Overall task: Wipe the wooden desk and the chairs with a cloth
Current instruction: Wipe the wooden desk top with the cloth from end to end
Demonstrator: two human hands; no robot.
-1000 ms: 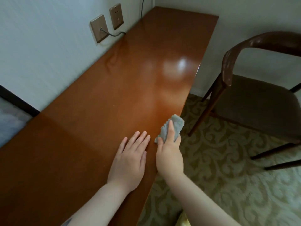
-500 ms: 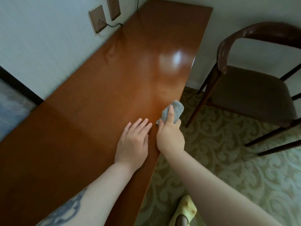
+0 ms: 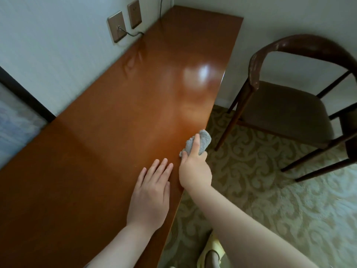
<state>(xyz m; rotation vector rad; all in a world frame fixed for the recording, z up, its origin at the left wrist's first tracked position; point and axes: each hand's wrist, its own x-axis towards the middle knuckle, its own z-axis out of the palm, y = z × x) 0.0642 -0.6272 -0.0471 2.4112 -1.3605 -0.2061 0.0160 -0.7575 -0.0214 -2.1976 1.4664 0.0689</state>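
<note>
A long glossy wooden desk (image 3: 119, 117) runs along the wall from near me to the far corner. My right hand (image 3: 195, 167) grips a small grey cloth (image 3: 201, 141) and presses it against the desk's right front edge. My left hand (image 3: 152, 190) lies flat on the desktop just left of it, palm down with fingers spread, holding nothing. A dark wooden chair (image 3: 289, 113) with a curved backrest and brown padded seat stands to the right, a short way from the desk edge.
Two wall sockets (image 3: 124, 22) sit above the desk's far end, one with a cable plugged in. A dark-framed panel (image 3: 17, 113) leans at the left wall. Patterned carpet (image 3: 270, 200) covers the floor. Something yellow (image 3: 210, 252) shows at the bottom near my right arm.
My right hand has slid the cloth a little farther along the desk's front edge. My left hand has kept flat on the desktop beside it. My view has shifted slightly.
</note>
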